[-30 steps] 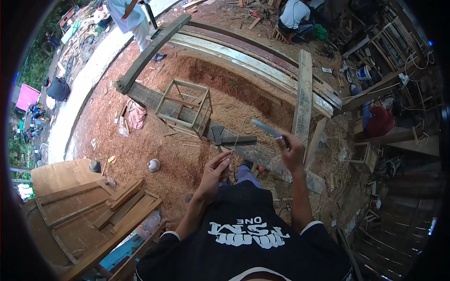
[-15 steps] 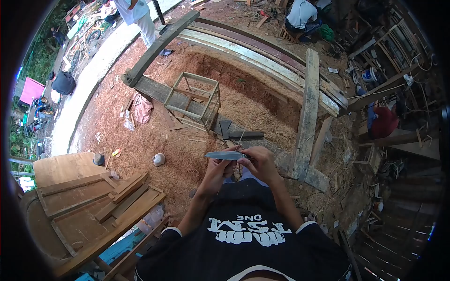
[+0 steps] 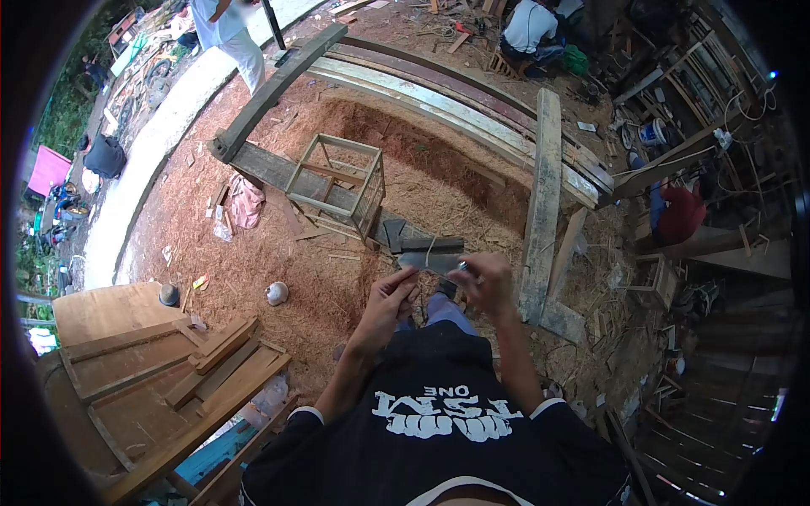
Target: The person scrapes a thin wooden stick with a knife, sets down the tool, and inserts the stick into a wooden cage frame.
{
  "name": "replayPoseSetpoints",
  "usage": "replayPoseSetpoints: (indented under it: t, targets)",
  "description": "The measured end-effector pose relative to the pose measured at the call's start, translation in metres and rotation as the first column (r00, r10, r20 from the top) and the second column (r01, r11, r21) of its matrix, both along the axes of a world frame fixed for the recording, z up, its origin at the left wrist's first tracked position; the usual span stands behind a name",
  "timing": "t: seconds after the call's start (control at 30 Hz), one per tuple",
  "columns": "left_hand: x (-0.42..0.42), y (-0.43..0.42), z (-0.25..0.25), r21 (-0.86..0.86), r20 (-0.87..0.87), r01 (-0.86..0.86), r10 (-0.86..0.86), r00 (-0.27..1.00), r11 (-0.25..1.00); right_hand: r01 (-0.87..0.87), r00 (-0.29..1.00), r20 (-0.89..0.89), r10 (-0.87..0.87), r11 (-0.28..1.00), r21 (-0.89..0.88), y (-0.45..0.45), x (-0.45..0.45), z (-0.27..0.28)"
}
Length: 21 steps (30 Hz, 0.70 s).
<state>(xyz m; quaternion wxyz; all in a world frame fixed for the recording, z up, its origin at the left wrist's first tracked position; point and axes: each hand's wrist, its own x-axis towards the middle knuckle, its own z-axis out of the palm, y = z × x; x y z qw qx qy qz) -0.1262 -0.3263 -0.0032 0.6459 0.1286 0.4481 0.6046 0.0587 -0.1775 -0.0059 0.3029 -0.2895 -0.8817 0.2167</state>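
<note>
My right hand is closed around the handle of a knife, its broad grey blade pointing left toward my other hand. In front of my chest, my left hand pinches what looks like a thin pale strip, which rises past the blade. Whether the blade touches the strip I cannot tell. Just beyond the knife, a dark hatchet-like tool lies on a plank. A slatted wooden frame like a small cage stands on that plank.
Long boards and a thick beam lie ahead over wood shavings. Wooden panels lie at left, near a round pale object and a pink cloth. Other people, one in a white shirt, are farther off.
My hands have moved apart, the right one shifting right with the knife. The blade now points farther from me and has tilted. The view has shifted slightly.
</note>
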Motion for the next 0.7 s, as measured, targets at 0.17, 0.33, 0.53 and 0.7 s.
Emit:
replayPoseSetpoints:
  t: [0.17, 0.33, 0.53, 0.7]
  targets:
    - [-0.007, -0.011, 0.008, -0.037, 0.062, -0.002, 0.004, 0.998, 0.999, 0.437, 0.899, 0.046, -0.435, 0.893, -0.104, 0.044, 0.034, -0.009]
    - [-0.004, -0.002, 0.012, -0.054, 0.064, -0.043, 0.046, 0.997, 0.998, 0.297, 0.955, 0.035, -0.295, 0.950, -0.093, 0.014, 0.014, 0.016]
    - [0.001, 0.010, 0.010, -0.022, 0.109, -0.022, 0.025, 0.994, 1.000, -0.005, 0.995, -0.095, -0.010, 0.988, -0.152, -0.025, -0.019, 0.018]
    - [0.003, 0.012, 0.011, 0.042, 0.087, 0.029, -0.032, 0.996, 0.999, -0.068, 0.997, -0.037, 0.062, 0.979, -0.194, -0.027, -0.019, 0.025]
